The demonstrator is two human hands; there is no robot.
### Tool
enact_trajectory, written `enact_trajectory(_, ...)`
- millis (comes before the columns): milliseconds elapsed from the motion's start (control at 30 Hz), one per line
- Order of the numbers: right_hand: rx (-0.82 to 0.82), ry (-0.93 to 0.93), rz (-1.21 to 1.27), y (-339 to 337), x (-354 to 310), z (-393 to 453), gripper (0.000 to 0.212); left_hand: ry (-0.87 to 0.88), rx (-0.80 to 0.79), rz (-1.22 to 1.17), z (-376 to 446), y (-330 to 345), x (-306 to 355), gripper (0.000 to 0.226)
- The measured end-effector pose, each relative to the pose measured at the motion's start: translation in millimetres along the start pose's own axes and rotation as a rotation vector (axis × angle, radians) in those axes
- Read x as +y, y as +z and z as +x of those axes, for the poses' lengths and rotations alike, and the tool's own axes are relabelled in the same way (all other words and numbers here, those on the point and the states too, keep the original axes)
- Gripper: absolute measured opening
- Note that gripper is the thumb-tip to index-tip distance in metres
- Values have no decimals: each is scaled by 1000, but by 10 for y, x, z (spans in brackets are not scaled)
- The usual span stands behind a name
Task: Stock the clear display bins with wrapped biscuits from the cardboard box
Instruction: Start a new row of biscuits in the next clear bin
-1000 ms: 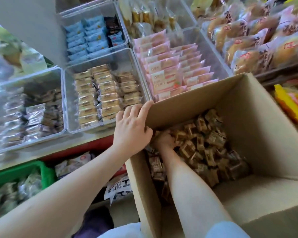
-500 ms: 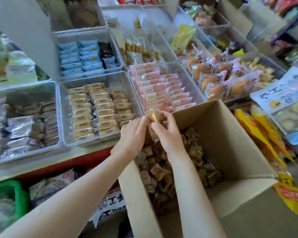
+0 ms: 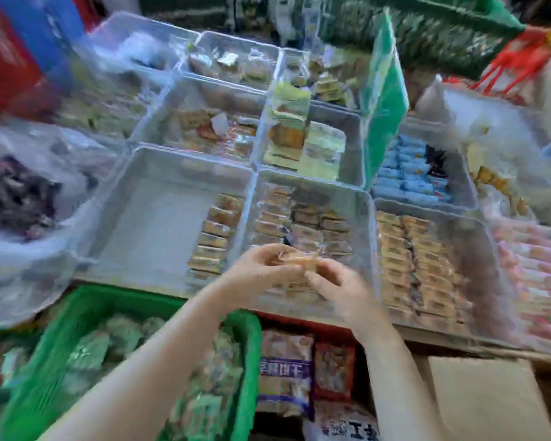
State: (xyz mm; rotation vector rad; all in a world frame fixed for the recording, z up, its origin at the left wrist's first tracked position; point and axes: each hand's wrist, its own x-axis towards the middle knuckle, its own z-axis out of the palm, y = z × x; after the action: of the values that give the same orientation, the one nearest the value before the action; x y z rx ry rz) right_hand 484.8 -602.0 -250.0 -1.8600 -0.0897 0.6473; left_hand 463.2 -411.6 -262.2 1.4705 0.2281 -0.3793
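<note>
While the left hand (image 3: 261, 268) and right hand (image 3: 334, 283) pinch a wrapped biscuit (image 3: 299, 261) between them at frame centre, its long axis left-right, the half-empty bin (image 3: 159, 224) lies up-left, nearer the left hand.

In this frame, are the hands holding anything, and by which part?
Both hands hold a small bunch of tan clear-wrapped biscuits between them: the left hand at its left end, the right hand at its right end. Blur hides the finer finger placement.
</note>
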Motion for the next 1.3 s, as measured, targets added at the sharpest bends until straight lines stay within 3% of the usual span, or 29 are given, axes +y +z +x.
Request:
enact_trajectory(67,75,-34,-77,494,-137,364,10,-39,239,8,83,-650,-165,2)
enact_trajectory(100,123,-35,-105,705,-214,538,13,-45,339,0,137,-952,-245,7)
enact_trajectory(200,226,-64,-126,1150,-473,1042,16,-87,469,21,279,-1704,-424,12)
enact_trajectory(367,291,-189,-461,1544,-745,1991,19,-197,441,79,684,-2390,-763,22)
enact_trajectory(567,299,-253,-875,1731,-479,2840,22,-229,377,29,1239,-2527,-925,36)
enact_trajectory(833,357,-345,-1019,1778,-312,2948,31,-290,219,74,1879,-2509,-879,65)
enact_trajectory(1067,357,-365,-1087,1783,-262,2945,31,-239,105,66,1961,-2490,-982,36)
enact_trajectory(1200,352,-389,-1157,1788,-240,2961,27,-172,224,419,1898,-2510,-907,41)
enact_trajectory(1300,341,-400,-1182,1786,-228,2974,26,-216,215,573,1824,-2570,-909,40)
